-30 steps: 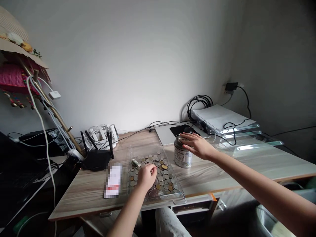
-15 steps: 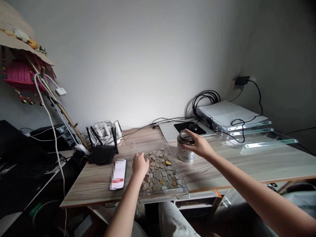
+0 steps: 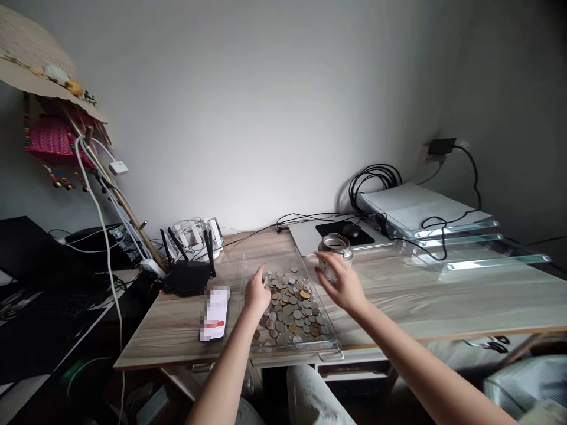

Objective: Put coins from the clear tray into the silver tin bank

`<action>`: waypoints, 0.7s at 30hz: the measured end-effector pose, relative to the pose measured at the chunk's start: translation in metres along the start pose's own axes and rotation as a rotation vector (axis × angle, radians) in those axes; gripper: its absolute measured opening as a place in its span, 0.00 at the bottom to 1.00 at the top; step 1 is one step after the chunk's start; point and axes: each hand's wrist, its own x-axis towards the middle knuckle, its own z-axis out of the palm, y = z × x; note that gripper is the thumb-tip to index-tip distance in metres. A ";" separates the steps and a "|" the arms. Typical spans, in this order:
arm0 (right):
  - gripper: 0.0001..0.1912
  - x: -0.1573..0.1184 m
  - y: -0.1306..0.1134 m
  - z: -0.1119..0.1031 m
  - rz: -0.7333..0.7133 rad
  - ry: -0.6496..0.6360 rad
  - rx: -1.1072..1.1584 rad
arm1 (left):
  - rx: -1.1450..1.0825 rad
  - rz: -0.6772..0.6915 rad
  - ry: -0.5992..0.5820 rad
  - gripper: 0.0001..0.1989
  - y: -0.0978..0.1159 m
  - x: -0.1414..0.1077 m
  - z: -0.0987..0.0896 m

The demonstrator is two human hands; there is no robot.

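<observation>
- Right, the wooden desk [image 3: 420, 301] stretches beneath the clear tray [image 3: 296, 349] and runs on well past it to the right.
- Well off to the tray's right stands the stack of clear shelves [image 3: 429, 203], white on top.
- And the tray itself lies flat, its front wall at the desk's near edge.
- Just right of the tray's far half, the tin [image 3: 335, 243] stands upright, a dark slot showing in its top.
- Between tray and tin comes the right hand [image 3: 341, 283], thumb and fingers spread, blurred, nothing visible in its grasp; whether it touches the tin, I can't tell.
- Over the tray's left side it's the left hand [image 3: 257, 293], fingers bent. A light fingertip touch with the wrist held high should serve best here, I'd judge, so nothing loose gets raked aside.
- Just left of the tray lies the phone [image 3: 216, 313], partly pixelated.
- A small pale piece [image 3: 266, 281] shows above the tray, right at the left fingertips; pinched or not, I can't say.
- Finally, the coins [image 3: 292, 313]! They're scattered over the tray's floor, mostly right of the left fingers, well apart from the right ones.
</observation>
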 end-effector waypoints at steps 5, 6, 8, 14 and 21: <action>0.20 0.000 -0.021 0.045 0.309 -0.547 0.500 | -0.782 -0.069 -0.163 0.21 0.002 -0.022 0.013; 0.18 0.000 -0.022 0.053 0.346 -0.608 0.584 | -0.828 -0.093 -0.149 0.17 0.001 -0.025 0.016; 0.15 0.000 -0.023 0.065 0.401 -0.624 0.674 | -0.811 -0.126 -0.089 0.14 -0.001 -0.030 0.021; 0.18 -0.005 -0.021 0.080 0.500 -0.514 0.789 | -0.629 0.024 -0.049 0.16 0.006 -0.046 0.029; 0.20 -0.003 -0.018 0.072 0.377 -0.608 0.799 | -0.775 -0.056 -0.172 0.16 0.003 -0.042 0.032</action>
